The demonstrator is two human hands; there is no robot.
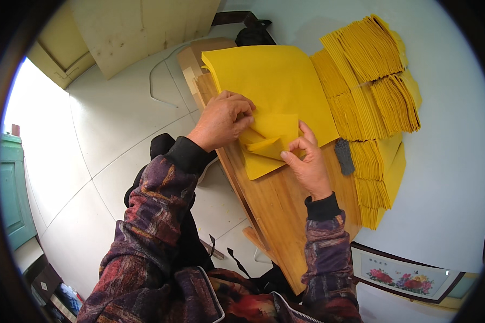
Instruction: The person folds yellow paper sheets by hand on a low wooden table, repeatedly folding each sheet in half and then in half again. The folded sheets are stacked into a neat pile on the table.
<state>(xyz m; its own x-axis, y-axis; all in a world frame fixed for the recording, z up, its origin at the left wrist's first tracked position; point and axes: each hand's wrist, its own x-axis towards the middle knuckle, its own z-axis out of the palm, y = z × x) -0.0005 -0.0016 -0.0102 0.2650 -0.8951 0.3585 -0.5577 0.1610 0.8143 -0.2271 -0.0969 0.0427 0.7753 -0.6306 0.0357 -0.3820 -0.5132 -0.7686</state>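
Observation:
A thin yellow sheet (277, 126), partly folded over with a raised crease, lies at the near end of a pile of flat yellow sheets (275, 75) on a wooden table. My left hand (223, 119) is closed at the sheet's left side, its thumb and fingers pinching the edge. On the other side my right hand (307, 161) has thumb and forefinger together at the sheet's right corner. Its other fingers curl upward beside the fold. Whether the sheet is paper or cloth I cannot tell.
Bundles of folded yellow sheets (369, 81) are stacked along the table's right side by the wall. A dark grey oblong thing (344, 156) sits between them and my right hand. Bare wood (285, 215) of the table shows nearer me. A framed flower picture (404, 274) is at lower right.

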